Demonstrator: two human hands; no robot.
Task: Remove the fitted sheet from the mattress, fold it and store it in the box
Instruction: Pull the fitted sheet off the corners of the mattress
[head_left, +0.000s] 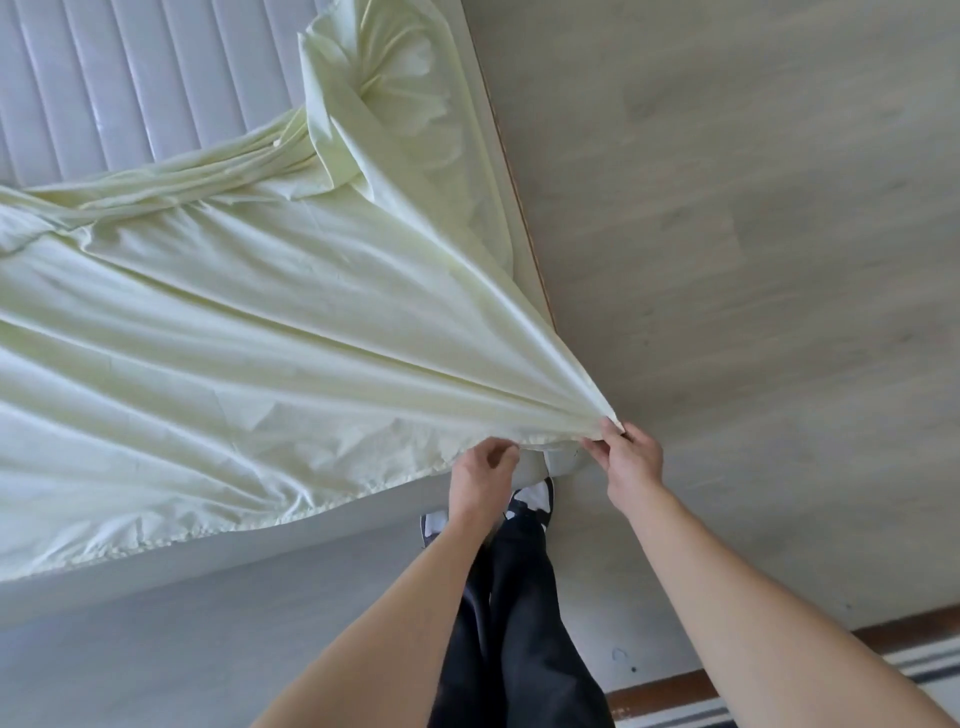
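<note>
Black trousers (498, 623) and dark-and-white sneakers (530, 501) show at the bottom, where a person stands on pale wood-look flooring (753, 234) at a bed's corner. Both bare arms reach forward. His right hand (631, 457) pinches the gathered corner of a pale yellow fitted sheet (234, 338), pulling it taut into radiating folds. His left hand (480, 470) curls its fingers round the elastic hem just beside it. Farther off, the sheet lies bunched, baring a white ribbed mattress (104, 88).
</note>
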